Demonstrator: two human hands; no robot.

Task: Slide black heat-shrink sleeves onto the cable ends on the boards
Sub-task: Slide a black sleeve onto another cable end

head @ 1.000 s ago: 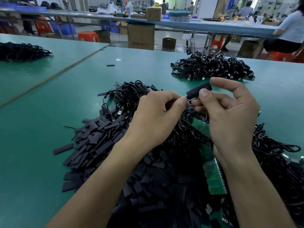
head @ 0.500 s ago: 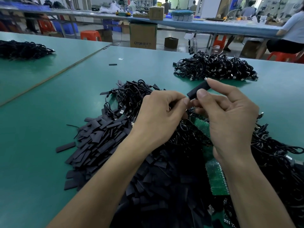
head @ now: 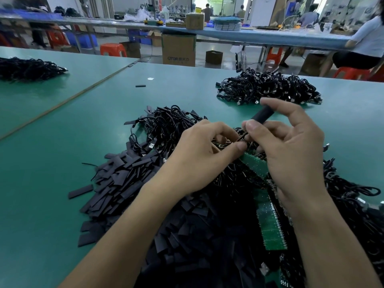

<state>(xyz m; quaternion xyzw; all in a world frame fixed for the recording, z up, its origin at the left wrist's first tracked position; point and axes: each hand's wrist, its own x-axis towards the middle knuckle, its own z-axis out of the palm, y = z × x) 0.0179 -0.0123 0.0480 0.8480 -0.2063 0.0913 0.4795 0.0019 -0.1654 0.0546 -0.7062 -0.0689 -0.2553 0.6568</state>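
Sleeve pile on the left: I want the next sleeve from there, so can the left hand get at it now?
Probably yes: the sleeve pile lies uncovered beside the left hand, nothing between. But that hand pinches a cable, so it must let go first.

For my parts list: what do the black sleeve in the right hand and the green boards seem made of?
Sleeve: likely matte black plastic tubing; dull, no glare. Boards: probably rigid circuit-board laminate, green coated, with rows of small metal dots.
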